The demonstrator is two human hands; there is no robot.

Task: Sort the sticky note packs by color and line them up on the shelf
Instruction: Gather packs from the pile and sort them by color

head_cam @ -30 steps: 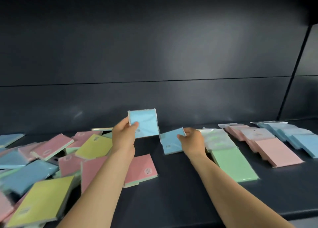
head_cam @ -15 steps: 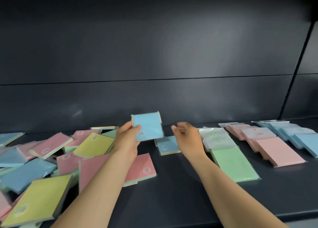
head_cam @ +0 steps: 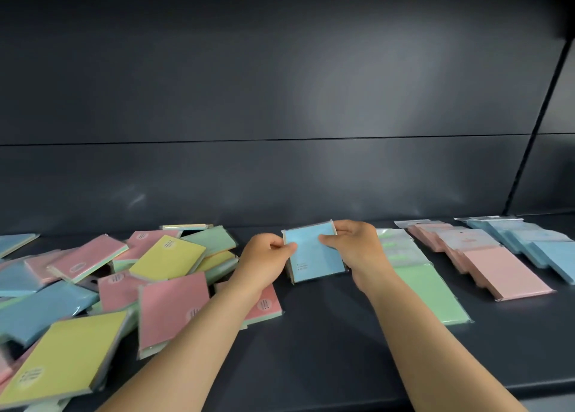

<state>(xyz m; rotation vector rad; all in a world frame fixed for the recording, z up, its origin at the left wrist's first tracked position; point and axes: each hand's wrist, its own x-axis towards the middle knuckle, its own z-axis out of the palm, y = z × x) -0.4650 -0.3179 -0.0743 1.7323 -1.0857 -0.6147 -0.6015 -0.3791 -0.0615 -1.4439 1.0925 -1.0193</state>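
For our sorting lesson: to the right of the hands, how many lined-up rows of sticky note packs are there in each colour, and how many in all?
Green row: 1
Pink row: 1
Blue row: 1
Total: 3 rows
Not counted: the blue pack gripped by the left hand and right hand.

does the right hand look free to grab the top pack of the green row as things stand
Probably not yet. The right hand is pinching the blue pack together with the left hand. The green row lies just beside it with nothing over it, so it would be open once the hand lets go.
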